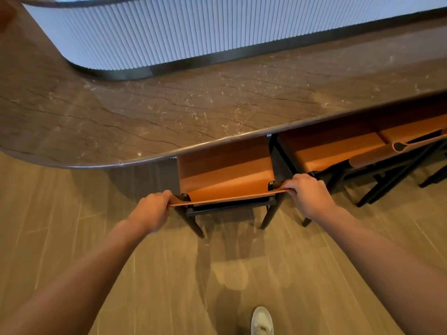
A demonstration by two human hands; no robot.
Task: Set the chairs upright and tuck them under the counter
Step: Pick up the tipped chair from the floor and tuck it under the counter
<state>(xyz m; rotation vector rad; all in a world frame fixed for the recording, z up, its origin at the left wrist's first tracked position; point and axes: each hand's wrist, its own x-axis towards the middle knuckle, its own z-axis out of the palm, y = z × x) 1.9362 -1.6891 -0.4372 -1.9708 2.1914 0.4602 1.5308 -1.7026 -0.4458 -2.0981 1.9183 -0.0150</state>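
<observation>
We are tucking: our left hand [154, 209] and right hand [307, 192] have fingers clamped on the upright chair [227, 175], half under the surface's [169, 117] near edge; next, push straight in.

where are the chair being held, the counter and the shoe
chair [226, 176], head view, on its orange seat
counter [154, 112], head view, on the bare brown stone top
shoe [262, 321], head view, on the white upper, bottom edge of frame
</observation>
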